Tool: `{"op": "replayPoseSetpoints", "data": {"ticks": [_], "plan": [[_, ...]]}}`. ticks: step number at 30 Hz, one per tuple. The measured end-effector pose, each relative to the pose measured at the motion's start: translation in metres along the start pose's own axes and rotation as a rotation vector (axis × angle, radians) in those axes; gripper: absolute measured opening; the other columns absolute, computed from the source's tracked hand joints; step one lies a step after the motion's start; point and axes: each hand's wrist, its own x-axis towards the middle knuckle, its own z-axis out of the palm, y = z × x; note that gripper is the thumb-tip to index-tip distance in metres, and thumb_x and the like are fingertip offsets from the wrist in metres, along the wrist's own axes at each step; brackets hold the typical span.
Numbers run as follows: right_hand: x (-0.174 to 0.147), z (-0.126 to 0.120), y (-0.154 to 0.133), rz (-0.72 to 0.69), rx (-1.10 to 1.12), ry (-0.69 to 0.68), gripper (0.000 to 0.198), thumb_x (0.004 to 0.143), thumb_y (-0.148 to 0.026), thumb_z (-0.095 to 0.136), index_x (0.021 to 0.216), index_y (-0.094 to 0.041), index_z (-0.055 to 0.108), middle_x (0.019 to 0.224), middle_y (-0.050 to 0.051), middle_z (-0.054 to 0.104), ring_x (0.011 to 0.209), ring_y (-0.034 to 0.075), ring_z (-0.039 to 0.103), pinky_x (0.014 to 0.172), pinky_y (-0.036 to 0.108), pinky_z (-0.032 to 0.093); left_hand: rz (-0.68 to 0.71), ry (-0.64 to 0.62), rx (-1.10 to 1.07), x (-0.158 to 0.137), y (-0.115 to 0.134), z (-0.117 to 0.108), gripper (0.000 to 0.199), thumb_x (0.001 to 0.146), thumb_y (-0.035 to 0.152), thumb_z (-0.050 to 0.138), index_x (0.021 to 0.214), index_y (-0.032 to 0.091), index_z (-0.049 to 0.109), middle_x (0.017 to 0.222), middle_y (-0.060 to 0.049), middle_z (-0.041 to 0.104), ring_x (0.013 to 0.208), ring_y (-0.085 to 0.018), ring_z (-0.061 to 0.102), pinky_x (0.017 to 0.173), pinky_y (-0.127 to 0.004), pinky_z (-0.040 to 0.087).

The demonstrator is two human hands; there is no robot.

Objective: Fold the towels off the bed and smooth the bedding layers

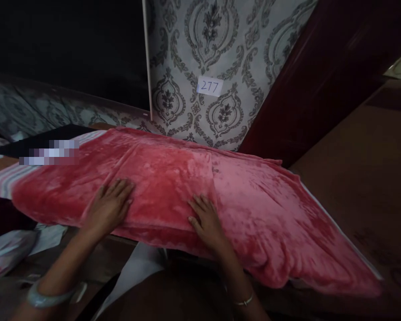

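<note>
A red and pink plush blanket (167, 178) lies spread over a surface in front of me, with folds and creases across it. My left hand (110, 205) rests flat on its left-middle part, palm down, fingers stretched out. To the right, my right hand (205, 218) also lies on the blanket, palm down with the fingers extended. Neither hand grips the cloth. At the right the blanket's end hangs over in bunched folds, with a pale edge along its side. What supports it is mostly hidden.
A large dark television screen (67, 49) stands behind at the left. The patterned wall (173, 53) bears a paper marked 277 (210, 86). A dark red panel (297, 84) slants at the right. Striped cloth (6, 180) and a bag-like bundle (10, 252) lie at the left.
</note>
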Motion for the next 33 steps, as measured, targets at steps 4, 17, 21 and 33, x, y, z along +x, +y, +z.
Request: {"op": "replayPoseSetpoints", "data": {"ticks": [4, 17, 21, 33], "plan": [[-0.009, -0.003, 0.001, 0.003, 0.005, -0.002, 0.053, 0.101, -0.033, 0.045, 0.154, -0.028, 0.045, 0.164, 0.001, 0.033, 0.155, 0.023, 0.021, 0.126, 0.047, 0.018, 0.026, -0.042, 0.042, -0.01, 0.019, 0.01, 0.068, 0.093, 0.045, 0.025, 0.153, 0.019, 0.043, 0.162, -0.008, 0.038, 0.153, -0.027, 0.029, 0.127, -0.05, 0.017], [-0.014, 0.049, 0.038, -0.247, -0.066, 0.368, 0.047, 0.105, -0.039, 0.038, 0.148, -0.027, 0.053, 0.153, 0.006, 0.052, 0.143, 0.029, 0.045, 0.114, 0.052, 0.038, -0.004, 0.231, -0.051, -0.051, -0.043, 0.028, 0.066, 0.098, 0.052, 0.031, 0.149, 0.016, 0.048, 0.163, -0.016, 0.034, 0.152, -0.035, 0.029, 0.121, -0.064, 0.022], [-0.015, 0.054, 0.042, -0.271, -0.096, 0.399, 0.048, 0.106, -0.038, 0.034, 0.147, -0.025, 0.053, 0.151, 0.007, 0.054, 0.142, 0.029, 0.045, 0.113, 0.053, 0.037, -0.065, 0.298, -0.316, -0.053, -0.062, 0.039, 0.073, 0.097, 0.06, 0.033, 0.151, 0.012, 0.043, 0.159, -0.018, 0.04, 0.148, -0.03, 0.038, 0.122, -0.051, 0.031], [-0.015, 0.054, 0.045, -0.295, -0.077, 0.41, 0.049, 0.106, -0.039, 0.035, 0.151, -0.025, 0.048, 0.154, 0.007, 0.05, 0.143, 0.028, 0.043, 0.114, 0.052, 0.035, 0.014, 0.391, -0.378, -0.047, -0.062, 0.021, 0.053, 0.091, 0.061, 0.05, 0.118, 0.02, 0.07, 0.157, -0.018, 0.043, 0.147, -0.033, 0.039, 0.119, -0.053, 0.036]]}}
